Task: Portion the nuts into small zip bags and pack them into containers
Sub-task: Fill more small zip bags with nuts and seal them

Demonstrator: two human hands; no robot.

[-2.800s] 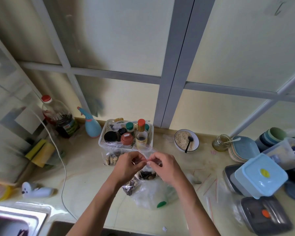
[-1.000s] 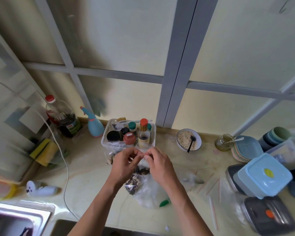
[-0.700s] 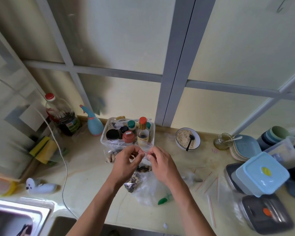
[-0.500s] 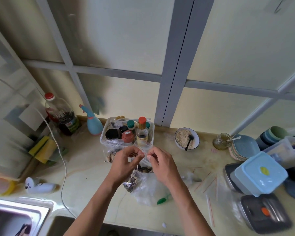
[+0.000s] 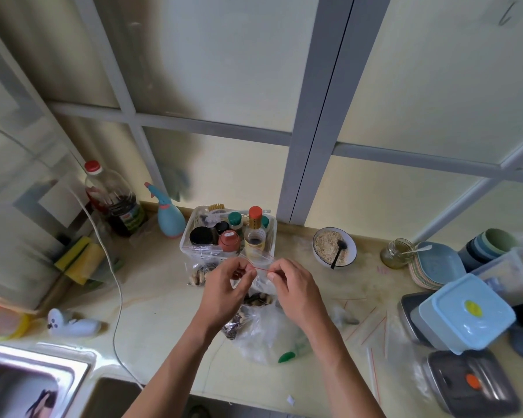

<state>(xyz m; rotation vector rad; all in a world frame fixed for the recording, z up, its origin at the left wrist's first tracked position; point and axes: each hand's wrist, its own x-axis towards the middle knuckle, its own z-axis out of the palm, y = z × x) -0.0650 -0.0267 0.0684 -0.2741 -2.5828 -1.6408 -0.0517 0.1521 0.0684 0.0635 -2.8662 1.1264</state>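
Both hands hold a small clear zip bag (image 5: 261,260) with a red strip at its mouth, above the counter's middle. My left hand (image 5: 225,289) pinches the left end of the strip, and my right hand (image 5: 293,289) pinches the right end. Under them lies a large clear bag of dark nuts (image 5: 254,321), open at the top. A filled small bag of nuts (image 5: 200,271) leans against the white basket (image 5: 191,230). Several empty zip bags (image 5: 372,324) lie flat to the right. A light blue lidded container (image 5: 465,312) rests on grey ones (image 5: 471,384).
The basket holds bottles and jars. A bowl of oats (image 5: 334,245) with a black spoon, a glass jar (image 5: 396,253) and stacked plates (image 5: 438,267) stand at the back right. A spray bottle (image 5: 169,217), an oil bottle (image 5: 112,203), sponges (image 5: 79,260) and the sink (image 5: 31,384) are left.
My hands have drawn slightly apart along the bag's red strip; the right hand moved a little to the right. The bag stays held in the same place.
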